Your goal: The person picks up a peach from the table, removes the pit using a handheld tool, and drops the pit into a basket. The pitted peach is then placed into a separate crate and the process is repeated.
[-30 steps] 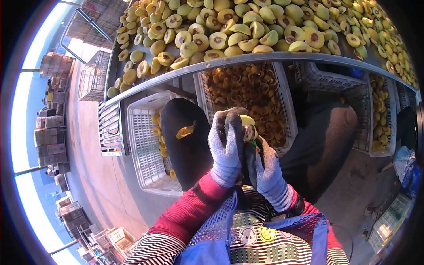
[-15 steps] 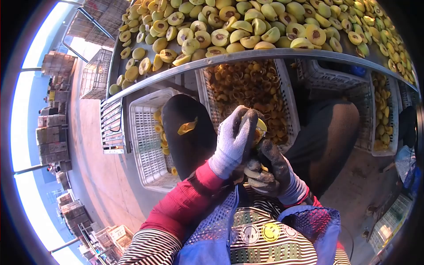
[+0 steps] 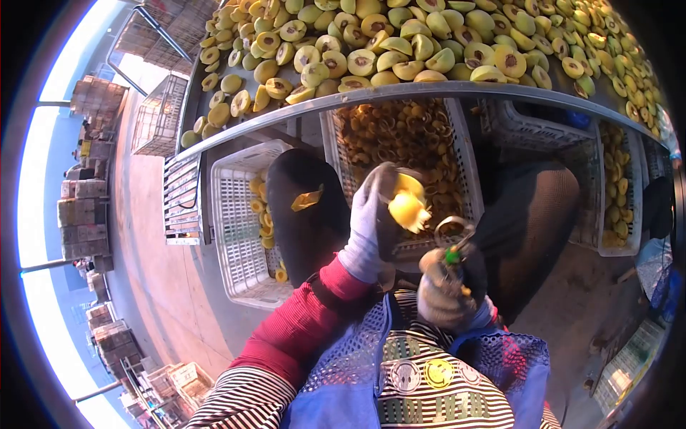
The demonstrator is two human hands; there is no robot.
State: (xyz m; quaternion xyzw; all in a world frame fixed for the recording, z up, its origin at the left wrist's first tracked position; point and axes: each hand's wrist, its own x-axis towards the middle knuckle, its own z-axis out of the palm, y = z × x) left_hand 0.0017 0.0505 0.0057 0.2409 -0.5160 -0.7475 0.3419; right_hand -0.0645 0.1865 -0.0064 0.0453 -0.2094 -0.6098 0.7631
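Observation:
My left hand [image 3: 373, 214], in a pale glove with dark fingers, is closed around a yellow peach half [image 3: 409, 207] above the crate between my knees. The fruit's lower end is blurred by motion. Close by on the right, my right hand [image 3: 450, 293], in a dirty dark glove, grips a ring-bladed pitting tool [image 3: 454, 230] with a green part near its loop. The loop points up and stands apart from the fruit. My fingers hide the tool's handle.
Halved peaches cover the metal-edged table [image 3: 429, 91] ahead. Beneath it, a crate [image 3: 468, 164] holds brownish scraps. A white crate [image 3: 243, 264] with yellow pieces stands left, another crate [image 3: 620, 250] right. A yellow scrap [image 3: 306, 200] lies on my left knee.
My hands have moved apart. The left has turned, bringing the yellow peach half into view; the right has dropped back slightly, exposing the tool's ring.

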